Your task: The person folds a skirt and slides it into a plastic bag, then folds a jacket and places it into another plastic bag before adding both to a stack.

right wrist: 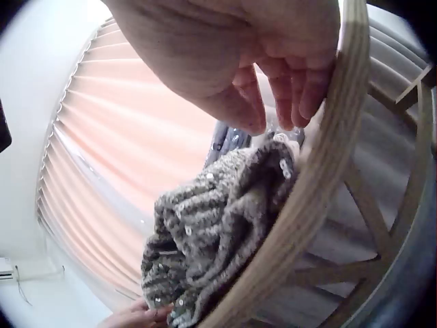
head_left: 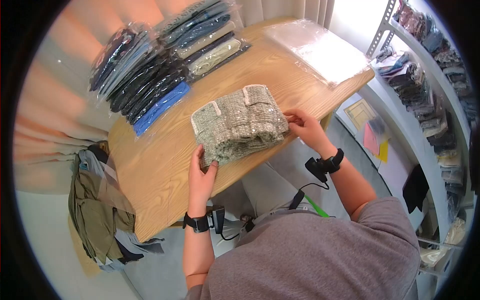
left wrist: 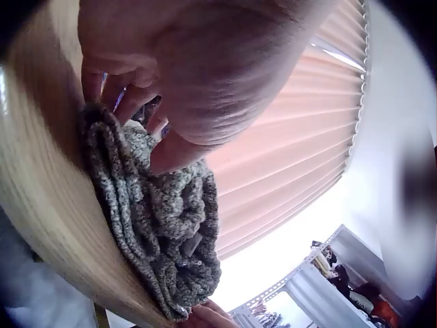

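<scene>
A folded grey-green knit garment [head_left: 237,122] with sequins and pale trimmed edges lies near the table's front edge. At its front left corner, my left hand [head_left: 201,174] holds the cloth between thumb and fingers. The left wrist view shows the thumb of this hand [left wrist: 198,75] on top of the knit layers, the fingers along the side. Beside the right edge of the garment is my right hand [head_left: 306,130], its fingers bent. In the right wrist view a gap shows between thumb and fingers of this hand [right wrist: 273,75], with nothing between them, just beyond the knit [right wrist: 212,219].
Bagged folded clothes [head_left: 155,75] lie in rows at the table's back left. Clear plastic bags [head_left: 320,50] lie flat at the back right. Loose clothes [head_left: 95,200] hang off the left side. Shelves of packed garments [head_left: 425,100] stand at right. The wooden table [head_left: 160,190] has a curved front edge.
</scene>
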The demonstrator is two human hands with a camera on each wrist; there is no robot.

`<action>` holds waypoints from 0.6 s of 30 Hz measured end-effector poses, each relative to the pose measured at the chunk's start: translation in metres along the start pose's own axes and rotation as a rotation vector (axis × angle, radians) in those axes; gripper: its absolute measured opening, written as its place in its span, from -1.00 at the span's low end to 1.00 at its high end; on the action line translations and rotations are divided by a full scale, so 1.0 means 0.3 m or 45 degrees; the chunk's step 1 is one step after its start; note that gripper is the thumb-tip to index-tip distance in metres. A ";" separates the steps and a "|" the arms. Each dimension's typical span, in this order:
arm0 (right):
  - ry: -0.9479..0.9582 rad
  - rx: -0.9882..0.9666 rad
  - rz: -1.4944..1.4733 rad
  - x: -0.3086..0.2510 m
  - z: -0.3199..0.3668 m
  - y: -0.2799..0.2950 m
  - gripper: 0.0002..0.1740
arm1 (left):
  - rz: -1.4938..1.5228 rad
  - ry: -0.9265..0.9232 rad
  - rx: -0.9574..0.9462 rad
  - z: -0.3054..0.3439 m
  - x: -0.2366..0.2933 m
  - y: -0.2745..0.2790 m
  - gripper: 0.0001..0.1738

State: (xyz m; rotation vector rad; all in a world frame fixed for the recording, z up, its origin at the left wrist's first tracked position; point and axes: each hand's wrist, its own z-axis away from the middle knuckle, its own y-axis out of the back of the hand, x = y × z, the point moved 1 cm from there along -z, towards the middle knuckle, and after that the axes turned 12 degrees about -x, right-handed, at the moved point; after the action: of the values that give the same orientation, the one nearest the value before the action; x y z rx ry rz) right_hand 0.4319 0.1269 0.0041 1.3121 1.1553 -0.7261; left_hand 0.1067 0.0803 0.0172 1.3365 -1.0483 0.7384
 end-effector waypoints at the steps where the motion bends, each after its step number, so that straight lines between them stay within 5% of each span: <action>1: 0.042 -0.048 -0.097 -0.007 0.009 -0.018 -0.59 | -0.007 0.002 -0.014 -0.005 -0.015 -0.006 -0.38; 13: 0.231 -0.002 0.126 -0.069 0.059 -0.053 -0.40 | -0.058 0.093 0.075 0.051 0.096 -0.049 -0.18; 15: 0.259 -0.024 0.121 -0.074 0.066 -0.063 -0.37 | -0.573 -0.159 0.058 0.047 0.095 -0.055 -0.09; 18: 0.420 0.100 0.384 -0.058 0.065 -0.086 -0.33 | -0.550 -0.160 0.086 0.040 0.066 -0.081 -0.07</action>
State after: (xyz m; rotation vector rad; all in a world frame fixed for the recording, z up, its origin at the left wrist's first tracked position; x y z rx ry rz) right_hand 0.4070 0.1003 0.0087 1.6729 1.1589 -0.3441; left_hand 0.1342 0.0626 0.0244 1.6155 -0.7953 0.3720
